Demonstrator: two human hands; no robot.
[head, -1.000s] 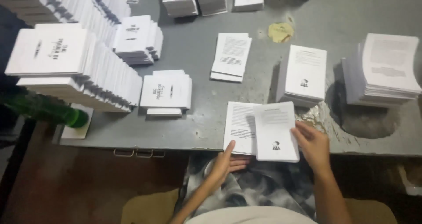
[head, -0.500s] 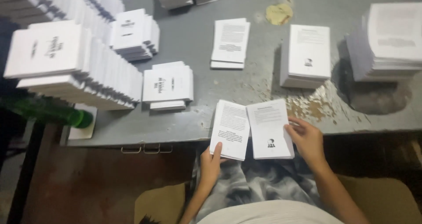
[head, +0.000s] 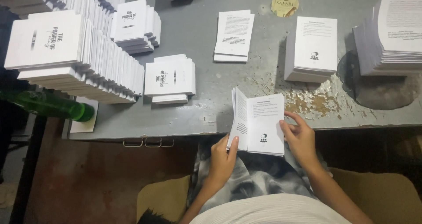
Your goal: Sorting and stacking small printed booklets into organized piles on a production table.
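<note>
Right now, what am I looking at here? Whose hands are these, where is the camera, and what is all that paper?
There is no machine here: a seated person wears a camera on the head, looking down. The left hand and right hand hold a thin white booklet, partly folded, at the near edge of a worn grey metal table. On the table lie stacks of white booklets and loose printed sheets. A green bottle lies at the left edge.
</note>
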